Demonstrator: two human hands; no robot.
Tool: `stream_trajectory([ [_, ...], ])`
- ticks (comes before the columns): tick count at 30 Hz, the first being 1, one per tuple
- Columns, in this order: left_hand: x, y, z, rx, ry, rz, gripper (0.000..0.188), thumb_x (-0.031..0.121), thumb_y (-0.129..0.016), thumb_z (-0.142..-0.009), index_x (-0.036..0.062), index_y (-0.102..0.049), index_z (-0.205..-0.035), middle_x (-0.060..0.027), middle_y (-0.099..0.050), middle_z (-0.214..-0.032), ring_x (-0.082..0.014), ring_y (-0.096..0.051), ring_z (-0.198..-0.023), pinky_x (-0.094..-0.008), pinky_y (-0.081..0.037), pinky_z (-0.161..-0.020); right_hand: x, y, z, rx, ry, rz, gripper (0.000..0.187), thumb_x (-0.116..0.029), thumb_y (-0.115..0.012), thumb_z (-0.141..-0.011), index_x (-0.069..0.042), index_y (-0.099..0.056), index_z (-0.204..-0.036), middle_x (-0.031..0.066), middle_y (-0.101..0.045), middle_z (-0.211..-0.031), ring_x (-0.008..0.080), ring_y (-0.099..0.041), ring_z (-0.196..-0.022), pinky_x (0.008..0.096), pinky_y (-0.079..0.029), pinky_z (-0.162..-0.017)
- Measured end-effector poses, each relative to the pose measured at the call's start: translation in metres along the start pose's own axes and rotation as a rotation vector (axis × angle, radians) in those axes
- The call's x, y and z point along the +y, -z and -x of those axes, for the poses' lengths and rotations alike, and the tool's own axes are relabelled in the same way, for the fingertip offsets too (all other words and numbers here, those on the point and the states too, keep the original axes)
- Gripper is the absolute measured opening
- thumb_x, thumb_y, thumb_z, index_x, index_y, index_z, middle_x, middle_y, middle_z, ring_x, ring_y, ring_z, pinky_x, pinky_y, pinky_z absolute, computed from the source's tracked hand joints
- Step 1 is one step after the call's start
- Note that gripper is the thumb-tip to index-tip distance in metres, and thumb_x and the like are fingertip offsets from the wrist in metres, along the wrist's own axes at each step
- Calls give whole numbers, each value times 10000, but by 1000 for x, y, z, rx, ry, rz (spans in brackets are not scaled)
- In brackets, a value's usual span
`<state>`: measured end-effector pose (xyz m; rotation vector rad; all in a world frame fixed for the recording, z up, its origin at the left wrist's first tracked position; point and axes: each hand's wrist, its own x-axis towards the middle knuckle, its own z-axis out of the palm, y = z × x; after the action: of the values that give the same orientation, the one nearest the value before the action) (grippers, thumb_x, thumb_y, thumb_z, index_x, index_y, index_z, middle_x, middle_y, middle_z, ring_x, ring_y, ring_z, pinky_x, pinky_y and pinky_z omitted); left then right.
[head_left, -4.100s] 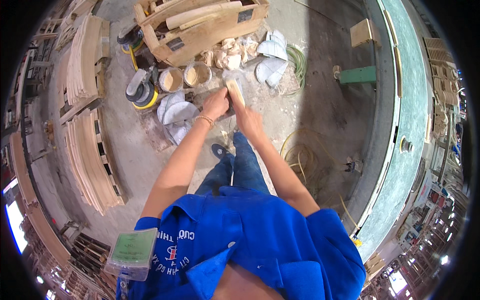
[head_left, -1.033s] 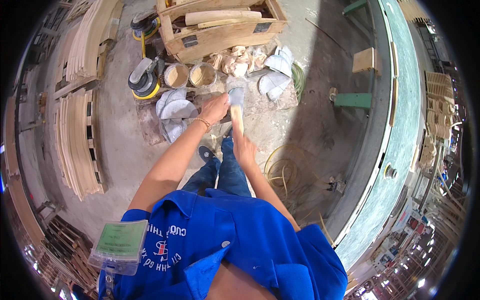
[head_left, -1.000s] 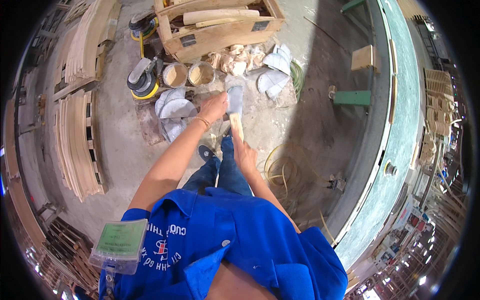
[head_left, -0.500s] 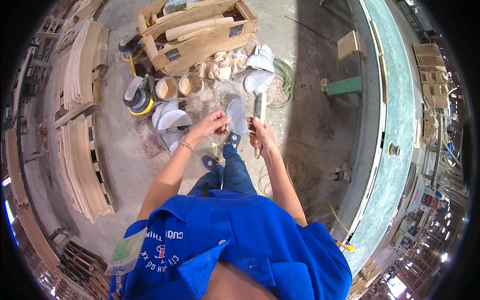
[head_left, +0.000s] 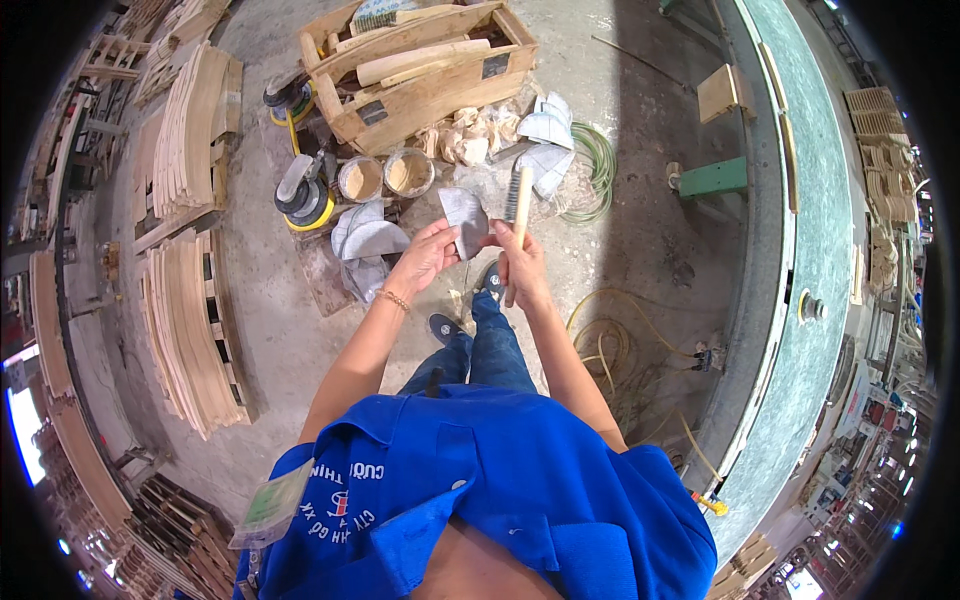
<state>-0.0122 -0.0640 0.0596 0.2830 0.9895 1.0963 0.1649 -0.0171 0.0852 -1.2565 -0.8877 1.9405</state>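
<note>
My left hand (head_left: 430, 254) pinches the lower left edge of a grey sandpaper piece (head_left: 463, 218), which looks like a folded or half disc with a curved edge. Upright in my right hand (head_left: 523, 268) is a wire brush (head_left: 522, 205) with a pale wooden handle; its dark bristles face left toward the sheet. The thumb of that hand reaches the sheet's right edge. Both hands are closed and close together, above my shoes. More grey sanding discs (head_left: 370, 240) lie on the floor left of my hands, and another stack of pale half discs (head_left: 547, 150) lies ahead.
Ahead stands a wooden crate (head_left: 440, 92) holding wooden pieces and another brush. Two tubs (head_left: 410, 172) and yellow-rimmed sanders (head_left: 306, 200) sit to its near left. Stacked curved boards (head_left: 190, 330) line the left. A long green-topped bench (head_left: 790, 330) runs along the right, with hoses (head_left: 605, 350) beside it.
The sandpaper has turned and sits lower between my hands, its broad face now tilted. The brush has come closer to upright. The whole view has shifted slightly, moving the surroundings rightward.
</note>
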Motion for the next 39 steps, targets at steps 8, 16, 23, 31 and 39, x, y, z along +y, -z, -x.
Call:
stream_trajectory([
  [8,6,-17,-7,40,51,-234,185,203,-567,-955,104,-561,-1112,9,-631,-1035,-72,-610,-879,-280,-504,-788,7,12,-11,84,-56,135,289,-250,-719,-829,-17,-597,-948,-34,-491,-588,48,-396,-369,225,-327,-328],
  [16,7,-6,-13,171,57,-310,191,193,-562,-951,101,-543,-1118,13,-602,-1012,-88,-604,-823,-259,-510,-749,20,12,-23,100,-41,155,225,-201,-699,-838,-25,-584,-918,-27,-498,-568,49,-395,-370,226,-314,-322],
  [23,24,7,-54,-139,-21,-1131,197,178,-579,-900,19,-624,-1008,20,-602,-803,-50,-524,-744,-216,-434,-663,8,13,-39,107,137,388,355,-250,-720,-837,23,-589,-1022,21,-568,-708,106,-550,-635,245,-429,-551],
  [31,33,-18,-56,304,-501,-795,380,299,-663,-871,39,-613,-1143,-74,-668,-930,-143,-631,-846,-274,-503,-702,-6,35,-44,115,-66,49,200,-210,-690,-843,-40,-586,-846,-28,-454,-525,72,-386,-370,249,-307,-343],
  [39,-1,-10,-48,219,-27,-415,203,244,-647,-893,69,-548,-923,-15,-633,-888,-111,-640,-770,-255,-510,-696,22,24,-39,223,-37,57,392,-326,-699,-853,-35,-513,-1037,14,-521,-655,126,-463,-476,299,-387,-423],
])
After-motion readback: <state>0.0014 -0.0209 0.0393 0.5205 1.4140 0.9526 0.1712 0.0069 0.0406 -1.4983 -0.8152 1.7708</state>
